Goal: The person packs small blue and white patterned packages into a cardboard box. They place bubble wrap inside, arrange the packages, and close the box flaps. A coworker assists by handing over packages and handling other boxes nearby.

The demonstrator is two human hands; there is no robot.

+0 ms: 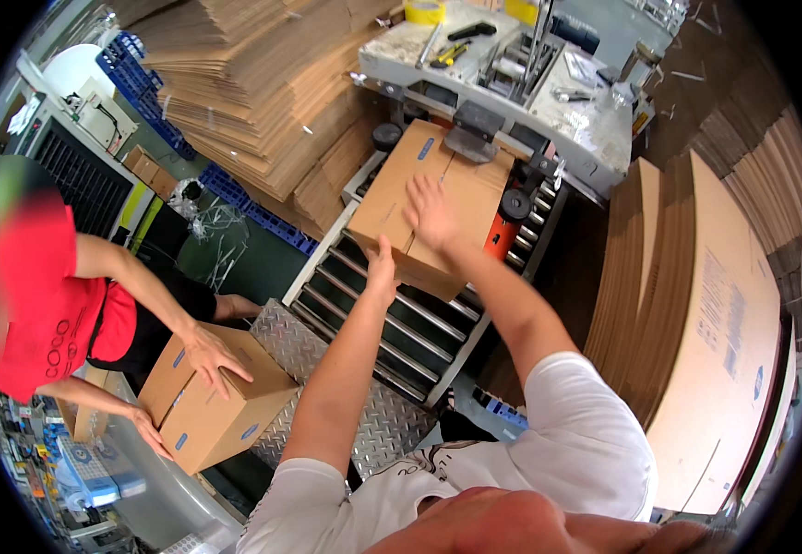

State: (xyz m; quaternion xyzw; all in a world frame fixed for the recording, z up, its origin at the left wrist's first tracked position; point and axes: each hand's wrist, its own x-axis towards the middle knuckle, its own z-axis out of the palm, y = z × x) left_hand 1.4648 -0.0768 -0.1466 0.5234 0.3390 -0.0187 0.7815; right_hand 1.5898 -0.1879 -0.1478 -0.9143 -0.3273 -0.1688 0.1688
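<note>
- Your left hand (383,263) presses open-palmed against the near end of the cardboard box (433,203) on the roller conveyor (401,323); nothing is clasped.
- Your right hand (430,210) lies flat with fingers spread on the box's top face, further along, so it is the hand deeper in.
- The box lies straight ahead of both hands, its long axis running away from you along the rollers into the taping machine (512,92); its far end sits under the machine's head.
- A small blue label (425,148) shows on the box's top, left of the centre seam.
- To your left, another person's hands rest on a second box (216,406) with similar blue marks, standing on the checker plate (364,415).
- To your right, flat cartons (706,323) lean upright, printed faintly, with a small blue mark.
- Furthest left, folded cartons are stacked (263,92) on blue pallets.
</note>
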